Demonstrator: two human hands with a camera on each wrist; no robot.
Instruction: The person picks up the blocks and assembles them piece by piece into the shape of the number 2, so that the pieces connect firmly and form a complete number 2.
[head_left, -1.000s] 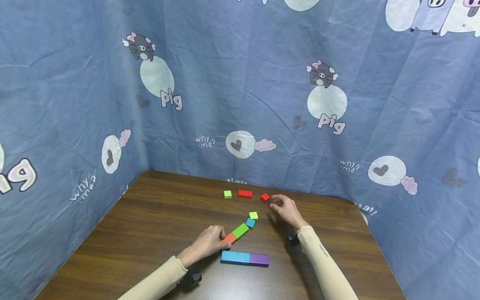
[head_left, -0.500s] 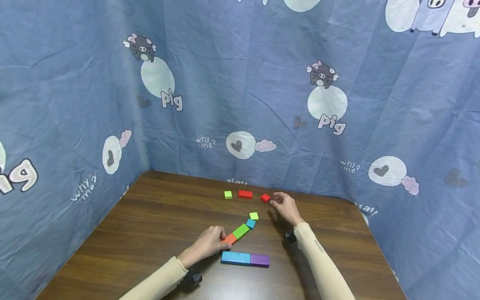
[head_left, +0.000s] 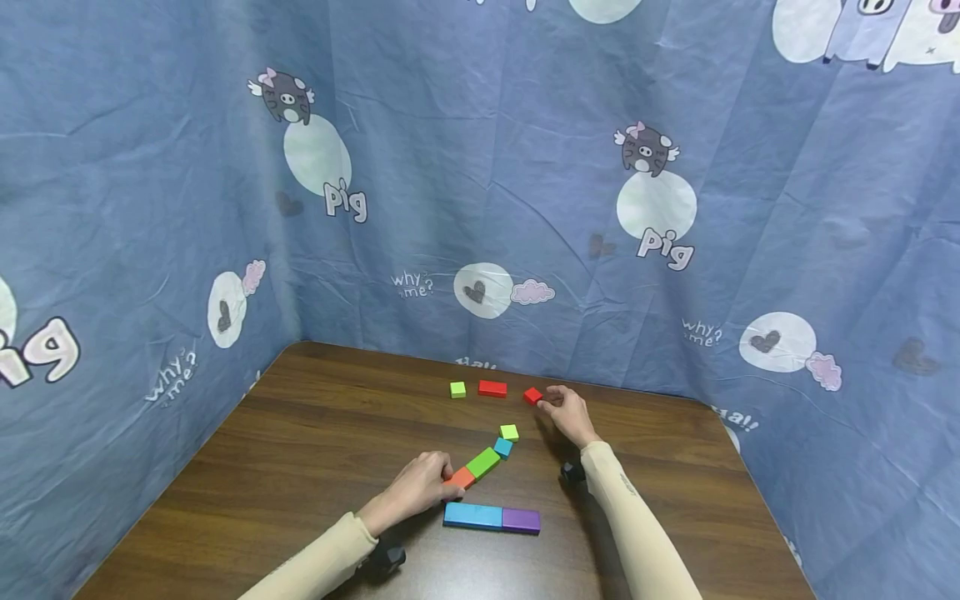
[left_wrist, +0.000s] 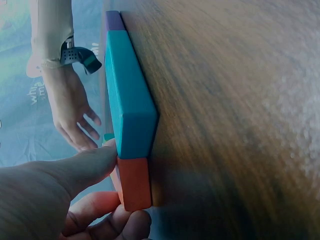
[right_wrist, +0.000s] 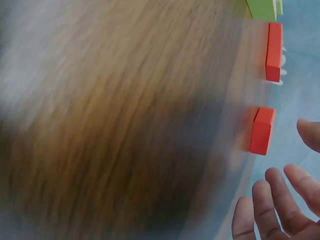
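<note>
While pinching with left hand an orange block on the tabletop, noted red cube just beside right hand, with fingers spread.
Could see only part of orange block past left thumb and fingers, end to end with green block. Found right thumb cut off in right wrist view; cannot settle contact with red cube from head view. Compared with one second ago, find left hand unmoved and right hand slightly nearer red cube.

Blocks on table, cloth behind it
</note>
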